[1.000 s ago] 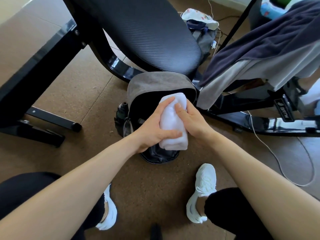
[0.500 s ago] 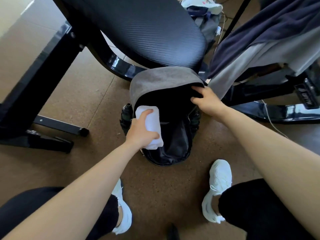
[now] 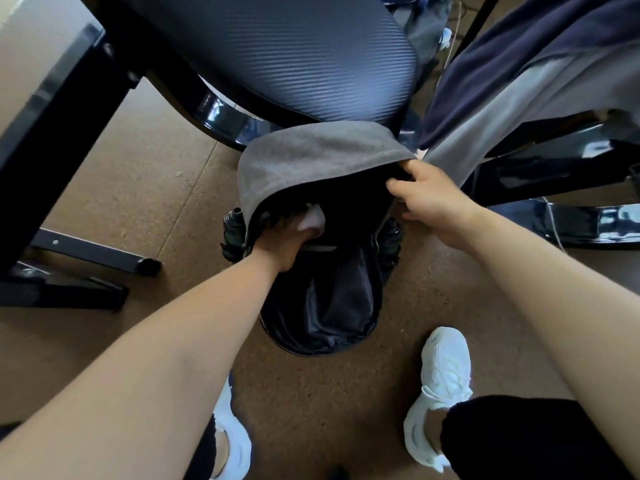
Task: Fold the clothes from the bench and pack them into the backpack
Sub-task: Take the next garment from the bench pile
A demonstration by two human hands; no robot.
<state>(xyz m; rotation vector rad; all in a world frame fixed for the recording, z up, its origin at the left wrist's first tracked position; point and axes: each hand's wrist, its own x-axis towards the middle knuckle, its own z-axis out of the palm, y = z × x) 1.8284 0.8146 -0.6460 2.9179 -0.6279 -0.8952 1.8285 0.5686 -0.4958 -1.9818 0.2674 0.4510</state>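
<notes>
Inside grey-topped backpack (image 3: 311, 157) | left hand (image 3: 280, 244) grips white cloth (image 3: 313, 218) | right hand (image 3: 429, 199) grips its rim

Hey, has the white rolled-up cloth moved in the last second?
Yes. The white cloth has gone from outside the backpack down into its opening, under the grey flap, gripped by the left hand.

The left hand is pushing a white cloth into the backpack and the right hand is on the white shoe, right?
Not quite. In the head view the right hand grips the open edge of the backpack, not the white shoe. The left hand is indeed pushing the white cloth into the backpack.
</notes>
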